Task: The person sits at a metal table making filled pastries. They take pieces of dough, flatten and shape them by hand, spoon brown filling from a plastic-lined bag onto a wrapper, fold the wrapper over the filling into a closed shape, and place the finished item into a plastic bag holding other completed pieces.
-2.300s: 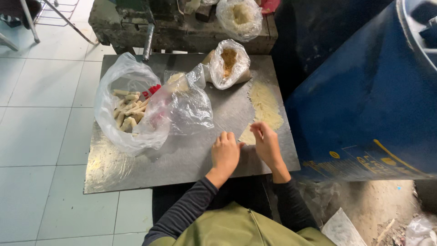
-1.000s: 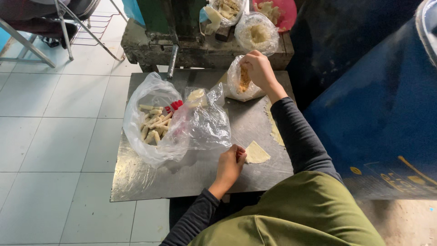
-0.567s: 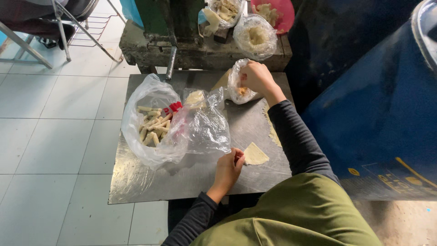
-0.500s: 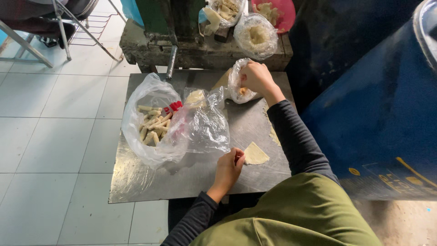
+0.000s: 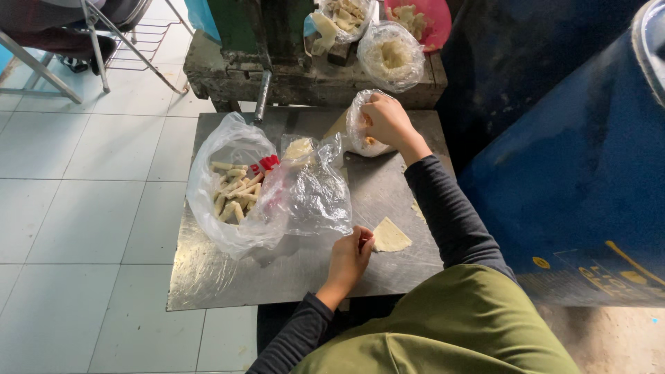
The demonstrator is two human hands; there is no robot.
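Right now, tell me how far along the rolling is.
Done: pale finished rolls sit in the large clear plastic bag. In hand: the left hand pins a flat pale wrapper while the right hand reaches into the small filling bag. Left: filling and rolling that wrapper.

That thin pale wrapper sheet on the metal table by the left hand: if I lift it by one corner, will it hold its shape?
Probably not. The wrapper sheet lies flat and thin against the metal table, so it would likely droop and fold. It looks light for its size. The left hand pins only its edge, which suggests it slides easily. Being so thin, it may tear if tugged.
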